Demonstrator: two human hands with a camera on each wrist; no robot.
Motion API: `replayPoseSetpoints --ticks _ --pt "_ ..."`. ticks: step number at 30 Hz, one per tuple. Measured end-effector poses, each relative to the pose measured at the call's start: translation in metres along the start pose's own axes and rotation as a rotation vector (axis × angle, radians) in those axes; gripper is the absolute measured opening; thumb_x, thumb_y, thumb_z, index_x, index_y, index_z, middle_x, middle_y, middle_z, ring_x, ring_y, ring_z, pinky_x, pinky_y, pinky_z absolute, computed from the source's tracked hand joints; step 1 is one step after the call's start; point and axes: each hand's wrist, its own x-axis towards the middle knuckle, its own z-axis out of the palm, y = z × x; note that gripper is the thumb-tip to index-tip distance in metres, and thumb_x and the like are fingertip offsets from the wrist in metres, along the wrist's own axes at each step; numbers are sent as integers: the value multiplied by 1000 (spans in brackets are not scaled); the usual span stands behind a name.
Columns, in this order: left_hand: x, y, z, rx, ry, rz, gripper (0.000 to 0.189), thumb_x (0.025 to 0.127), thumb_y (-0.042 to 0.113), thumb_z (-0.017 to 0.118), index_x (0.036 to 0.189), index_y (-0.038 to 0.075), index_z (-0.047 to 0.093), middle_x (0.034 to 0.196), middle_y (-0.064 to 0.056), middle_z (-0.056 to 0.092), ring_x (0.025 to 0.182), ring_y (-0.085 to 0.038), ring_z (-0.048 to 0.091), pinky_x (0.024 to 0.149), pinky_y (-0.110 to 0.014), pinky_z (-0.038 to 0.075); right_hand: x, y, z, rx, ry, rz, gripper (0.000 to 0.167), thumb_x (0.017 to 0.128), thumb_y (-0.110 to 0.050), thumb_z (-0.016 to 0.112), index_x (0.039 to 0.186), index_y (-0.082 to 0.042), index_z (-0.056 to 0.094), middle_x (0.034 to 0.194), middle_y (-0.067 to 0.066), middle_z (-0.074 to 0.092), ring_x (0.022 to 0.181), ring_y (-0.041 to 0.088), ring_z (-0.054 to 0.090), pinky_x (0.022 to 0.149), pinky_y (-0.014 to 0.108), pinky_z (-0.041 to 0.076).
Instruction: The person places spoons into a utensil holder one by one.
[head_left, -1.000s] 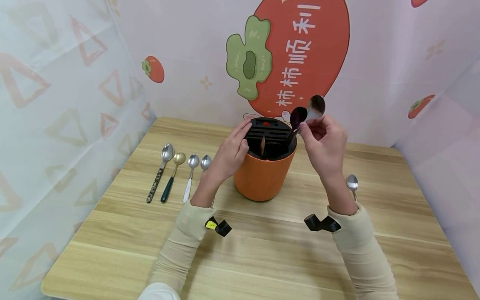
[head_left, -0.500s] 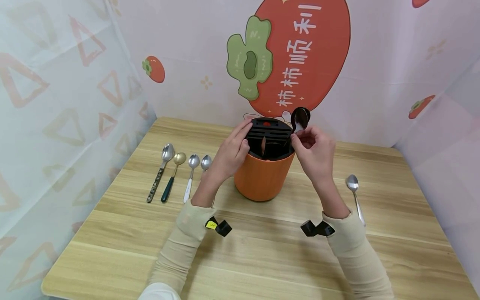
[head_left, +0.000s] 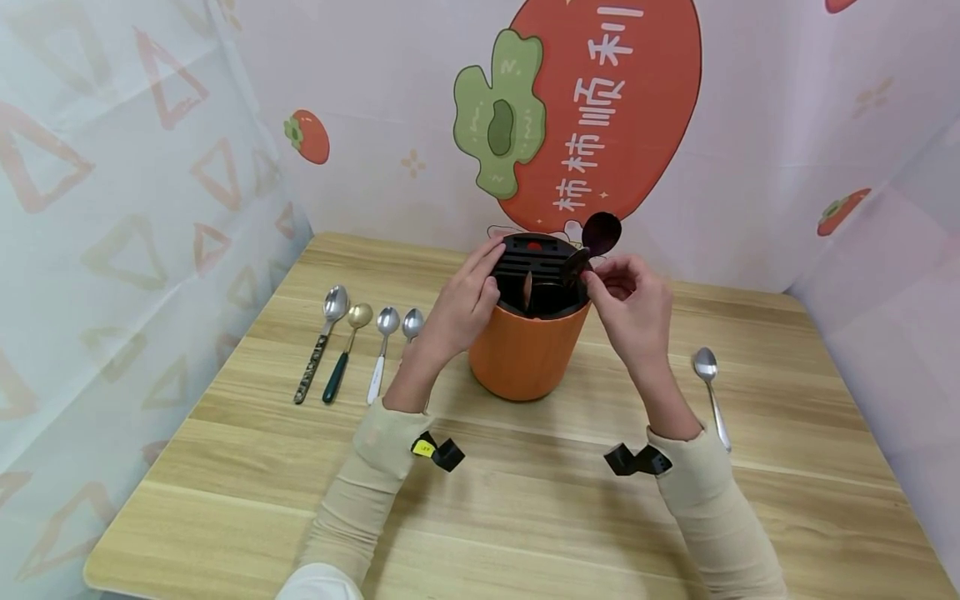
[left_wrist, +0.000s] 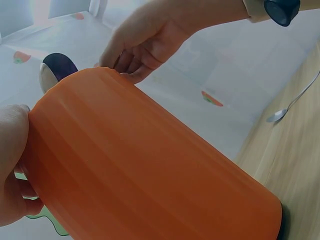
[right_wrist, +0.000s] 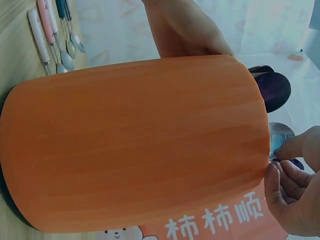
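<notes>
An orange utensil holder with a black slotted insert stands on the table. My left hand rests against its left side, fairly straight fingers reaching the rim. At the right rim, my right hand pinches a spoon just by its bowl; its handle is hidden by the holder. A dark spoon stands in the holder behind those fingers, bowl up. A brownish, narrow edge of another utensil shows inside the opening.
Several spoons lie in a row at left, including a patterned-handled spoon, a green-handled spoon and a white-handled spoon. A silver spoon lies at right. A printed cloth backdrop stands behind the table.
My right hand has moved left and down to the rim, lowering the pinched spoon until its bowl sits by the rim, below the standing dark one. My left hand has stayed put.
</notes>
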Motion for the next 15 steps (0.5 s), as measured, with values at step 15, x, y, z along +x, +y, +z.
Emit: replayPoseSetpoints --ticks 15 --pt "0 0 0 9 5 8 58 97 21 29 150 -2 40 160 -13 36 148 -25 37 121 -41 32 -8 23 -26 -111 22 76 18 88 -8 70 96 7 66 83 -8 62 71 -7 60 68 6 50"
